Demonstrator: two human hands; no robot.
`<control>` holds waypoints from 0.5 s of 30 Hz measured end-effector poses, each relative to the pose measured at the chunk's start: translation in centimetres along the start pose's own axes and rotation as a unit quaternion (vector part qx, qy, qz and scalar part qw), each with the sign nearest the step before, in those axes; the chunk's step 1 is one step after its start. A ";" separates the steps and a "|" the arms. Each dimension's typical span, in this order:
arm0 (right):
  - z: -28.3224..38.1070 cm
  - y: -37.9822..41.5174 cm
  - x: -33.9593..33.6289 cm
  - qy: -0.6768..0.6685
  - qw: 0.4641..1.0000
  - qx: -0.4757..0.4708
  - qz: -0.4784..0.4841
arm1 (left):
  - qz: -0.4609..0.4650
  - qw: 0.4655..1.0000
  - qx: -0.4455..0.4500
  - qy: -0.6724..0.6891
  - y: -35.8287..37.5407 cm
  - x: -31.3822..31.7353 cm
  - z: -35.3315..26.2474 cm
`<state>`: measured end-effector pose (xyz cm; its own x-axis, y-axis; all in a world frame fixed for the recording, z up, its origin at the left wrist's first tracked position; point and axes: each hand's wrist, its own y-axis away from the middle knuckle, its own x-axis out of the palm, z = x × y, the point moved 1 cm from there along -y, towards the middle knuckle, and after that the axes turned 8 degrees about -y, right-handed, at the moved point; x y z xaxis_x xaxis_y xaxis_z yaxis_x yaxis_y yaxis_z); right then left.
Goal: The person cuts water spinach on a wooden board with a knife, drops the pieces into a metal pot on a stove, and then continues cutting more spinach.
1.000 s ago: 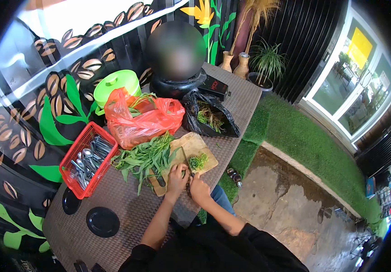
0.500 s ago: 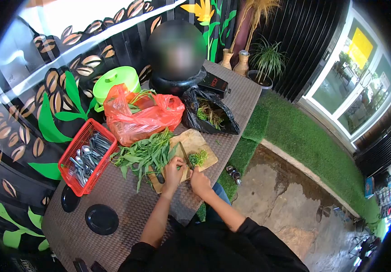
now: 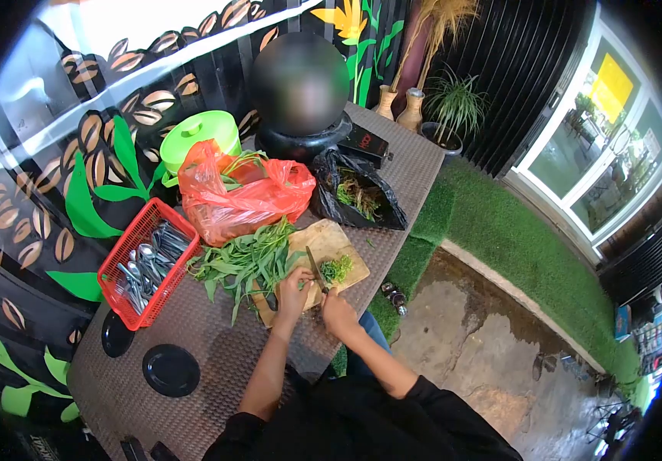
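Note:
My right hand [image 3: 339, 313] is wrapped around the handle of a knife [image 3: 315, 265]. Its blade points away from me over a wooden cutting board [image 3: 329, 234]. Left of the blade, my left hand [image 3: 294, 290] has its fingers closed on leafy greens, mostly hidden under them. A loose heap of long-leaved greens [image 3: 248, 263] spreads over the board's left side and onto the table. Just right of the blade sits a small mound of chopped greens [image 3: 337, 268]. A dark object partly shows beside my left wrist.
A red basket of cutlery [image 3: 168, 296] and black plates [image 3: 171, 370] are at left. Beyond the board lie a red plastic bag [image 3: 242, 201] and a black bag with plant scraps [image 3: 325, 201]. Behind are a green lidded pot [image 3: 200, 138] and a black box [image 3: 365, 140]. The table edge [image 3: 411, 230] runs along the right.
The knife and my right hand have shifted very slightly, while my left hand stays beside the blade. The whole view has moved a little; the other things keep their places.

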<state>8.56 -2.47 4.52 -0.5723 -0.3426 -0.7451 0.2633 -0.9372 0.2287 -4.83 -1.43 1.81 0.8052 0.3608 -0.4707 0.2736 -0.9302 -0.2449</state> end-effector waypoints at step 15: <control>-0.2 -0.3 1.5 0.002 0.999 -0.007 -0.032 | -0.006 0.996 0.066 -0.054 -0.2 -0.7 -0.8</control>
<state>7.73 -2.72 3.20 -0.5855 -0.2816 -0.7601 0.2373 -0.9562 0.1715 -4.99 -1.49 2.90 0.7391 0.3840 -0.5534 0.2063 -0.9112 -0.3566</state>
